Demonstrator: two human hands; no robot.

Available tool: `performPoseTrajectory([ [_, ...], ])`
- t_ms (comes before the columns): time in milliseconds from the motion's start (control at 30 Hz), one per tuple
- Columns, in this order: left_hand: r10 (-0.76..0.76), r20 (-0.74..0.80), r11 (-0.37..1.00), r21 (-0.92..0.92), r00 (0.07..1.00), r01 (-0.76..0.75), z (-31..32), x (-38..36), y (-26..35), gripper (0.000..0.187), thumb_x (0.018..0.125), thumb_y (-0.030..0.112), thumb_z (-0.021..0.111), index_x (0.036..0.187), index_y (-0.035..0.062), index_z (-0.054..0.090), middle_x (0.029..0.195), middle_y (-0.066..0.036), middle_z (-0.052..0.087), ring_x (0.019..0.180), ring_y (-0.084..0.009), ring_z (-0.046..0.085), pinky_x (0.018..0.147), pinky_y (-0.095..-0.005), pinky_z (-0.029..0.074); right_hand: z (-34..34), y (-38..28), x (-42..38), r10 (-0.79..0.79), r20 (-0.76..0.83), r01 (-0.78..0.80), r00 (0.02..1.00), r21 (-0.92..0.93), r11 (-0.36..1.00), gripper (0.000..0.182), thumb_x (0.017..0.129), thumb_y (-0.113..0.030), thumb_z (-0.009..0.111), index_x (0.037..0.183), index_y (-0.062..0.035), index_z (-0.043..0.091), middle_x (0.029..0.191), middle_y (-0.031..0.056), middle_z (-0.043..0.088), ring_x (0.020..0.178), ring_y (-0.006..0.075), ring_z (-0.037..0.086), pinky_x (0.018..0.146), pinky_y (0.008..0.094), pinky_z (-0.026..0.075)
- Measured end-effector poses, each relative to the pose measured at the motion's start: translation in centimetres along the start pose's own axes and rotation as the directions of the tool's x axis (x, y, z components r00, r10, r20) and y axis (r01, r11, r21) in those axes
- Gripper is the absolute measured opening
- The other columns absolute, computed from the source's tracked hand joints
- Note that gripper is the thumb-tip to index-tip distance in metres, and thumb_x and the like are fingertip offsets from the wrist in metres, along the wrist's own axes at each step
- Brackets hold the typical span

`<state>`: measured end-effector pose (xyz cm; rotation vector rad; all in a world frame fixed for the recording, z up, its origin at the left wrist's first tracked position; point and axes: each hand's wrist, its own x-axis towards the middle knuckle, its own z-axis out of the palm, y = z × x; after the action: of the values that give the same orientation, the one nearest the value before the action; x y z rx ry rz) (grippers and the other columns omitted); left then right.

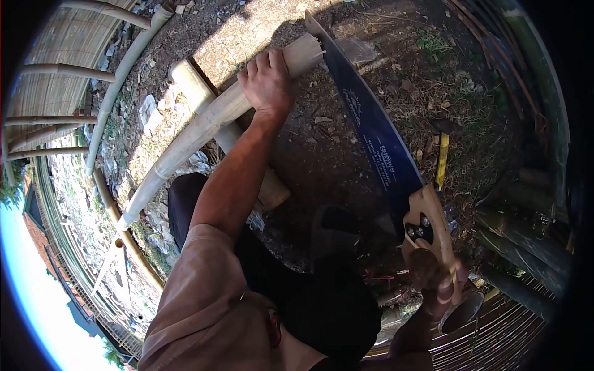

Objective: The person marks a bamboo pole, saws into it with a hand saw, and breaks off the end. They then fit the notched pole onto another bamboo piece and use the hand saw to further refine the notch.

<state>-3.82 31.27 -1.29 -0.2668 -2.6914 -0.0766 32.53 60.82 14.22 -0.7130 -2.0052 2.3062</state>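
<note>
The person is working with a saw (370, 120) at the end of a bamboo pole (213, 119), and the step in hand looks to be cutting or trimming that end, which is showing ragged, splintered fibres. The left hand (266, 83) is closing over the pole just short of that end, fingers wrapping across the top and pressing it down; the right hand (428, 272) is gripping the saw's handle (433, 216) at the lower right. The blade's tip is standing right by the ragged end, though whether the teeth are touching it or sitting just clear, I cannot tell. In my judgement, the next move is calling for a steady left hand and for the teeth to be lining up squarely across the pole before any stroke, with the left fingers keeping clear of the blade. The pole is lying over a thicker log (270, 185), crossing it at a slant; its long axis is running from the lower left up to the upper right, the ragged end pointing up and right towards the blade. The saw is pointing the other way, its long axis climbing from the handle up and left to the tip. A yellow-handled hammer (442, 157) is lying on the ground beyond the blade.
</note>
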Motion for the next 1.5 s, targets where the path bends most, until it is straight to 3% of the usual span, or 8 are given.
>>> performPoseTrajectory([
  [167, -0.115, 0.117, 0.993, 0.025, 0.986, 0.113, -0.6, 0.7, -1.7, 0.059, 0.068, 0.026, 0.086, 0.12, 0.0128, 0.062, 0.107, -0.01, 0.069, 0.1, -0.0315, 0.07, 0.088, -0.0496, 0.05, 1.0, -1.1, 0.8, -0.001, 0.151, 0.011, 0.988, -0.07, 0.997, 0.051, 0.089, -0.052, 0.076, 0.099, -0.0035, 0.063, 0.084, 0.007, 0.063, 0.07, 0.0195, 0.06, 0.062, 0.0339, 0.048],
  [400, -0.182, 0.217, 0.983, 0.068, 0.959, 0.171, -1.5, 3.0, -5.5, 0.049, 0.077, 0.03, 0.083, 0.116, 0.0099, 0.063, 0.104, -0.017, 0.073, 0.101, -0.0362, 0.073, 0.09, -0.0484, 0.056, -14.1, 9.5, -16.2, 0.281, -0.331, -0.229, 0.901, 0.188, 0.955, 0.054, 0.094, -0.044, 0.074, 0.124, -0.0022, 0.057, 0.111, 0.0074, 0.062, 0.098, 0.0205, 0.059, 0.084, 0.0395, 0.05],
  [500, -0.146, 0.555, 0.979, -0.041, 0.819, 0.202, -4.6, 4.7, -5.7, 0.062, 0.071, 0.035, 0.088, 0.119, 0.0058, 0.064, 0.109, -0.017, 0.075, 0.104, -0.034, 0.074, 0.092, -0.0456, 0.056, -16.7, 16.2, -21.2, 0.406, -0.396, -0.249, 0.824, 0.391, 0.886, 0.058, 0.096, -0.04, 0.073, 0.135, -0.0016, 0.055, 0.123, 0.0076, 0.061, 0.11, 0.0209, 0.059, 0.094, 0.0419, 0.05],
  [567, 0.03, 0.683, 0.942, -0.263, 0.73, 0.207, -4.6, 5.0, -7.2, 0.069, 0.068, 0.033, 0.09, 0.125, 0.0046, 0.065, 0.109, -0.014, 0.076, 0.102, -0.0299, 0.074, 0.093, -0.0417, 0.056, -11.4, 12.3, -16.9, 0.339, -0.379, -0.363, 0.861, 0.01, 0.932, 0.065, 0.098, -0.041, 0.071, 0.145, -0.0036, 0.048, 0.14, 0.0124, 0.053, 0.124, 0.0239, 0.052, 0.1, 0.0432, 0.048],
  [633, 0.262, 0.842, 0.775, -0.475, 0.472, 0.417, -3.8, 5.0, -8.2, 0.075, 0.063, 0.024, 0.09, 0.132, 0.0048, 0.065, 0.108, -0.01, 0.074, 0.101, -0.0239, 0.071, 0.095, -0.0365, 0.054, -6.0, 8.6, -9.4, -0.054, -0.24, -0.055, 0.969, -0.426, 0.903, 0.055, 0.101, -0.038, 0.067, 0.139, -0.0016, 0.053, 0.126, 0.0131, 0.06, 0.106, 0.022, 0.056, 0.088, 0.0414, 0.05],
  [833, 0.307, 0.881, 0.774, -0.451, 0.358, 0.445, -6.5, 1.8, -4.0, 0.074, 0.06, 0.019, 0.092, 0.129, 0.0048, 0.067, 0.112, -0.011, 0.074, 0.106, -0.0261, 0.07, 0.098, -0.0368, 0.053, 2.7, 4.2, 8.6, -0.591, 0.369, 0.553, 0.717, -0.817, 0.161, 0.068, 0.083, -0.041, 0.088, 0.126, 0.0058, 0.062, 0.104, 0.0217, 0.067, 0.082, 0.0398, 0.067, 0.075, 0.0455, 0.059],
  [1133, 0.198, 0.75, 0.887, -0.411, 0.631, 0.209, -8.4, -1.9, -1.3, 0.077, 0.058, 0.025, 0.09, 0.13, 0.0074, 0.067, 0.108, -0.019, 0.076, 0.105, -0.0349, 0.073, 0.094, -0.0434, 0.056, 14.2, 4.4, 22.2, -0.231, 0.354, 0.333, 0.906, -0.262, 0.906, 0.042, 0.105, -0.025, 0.066, 0.139, -0.0015, 0.062, 0.125, 0.0172, 0.07, 0.114, 0.0224, 0.069, 0.096, 0.0363, 0.055],
  [1500, 0.083, 0.796, 0.954, -0.237, 0.599, 0.183, -9.4, -1.2, 0.5, 0.06, 0.068, 0.031, 0.083, 0.122, 0.0134, 0.065, 0.105, -0.018, 0.075, 0.105, -0.0385, 0.072, 0.092, -0.0489, 0.056, 16.7, 5.1, 27.4, -0.406, 0.422, 0.549, 0.811, -0.309, 0.777, 0.005, 0.091, -0.004, 0.077, 0.094, -0.0025, 0.072, 0.084, 0.0085, 0.072, 0.074, 0.0177, 0.068, 0.067, 0.0308, 0.053],
])
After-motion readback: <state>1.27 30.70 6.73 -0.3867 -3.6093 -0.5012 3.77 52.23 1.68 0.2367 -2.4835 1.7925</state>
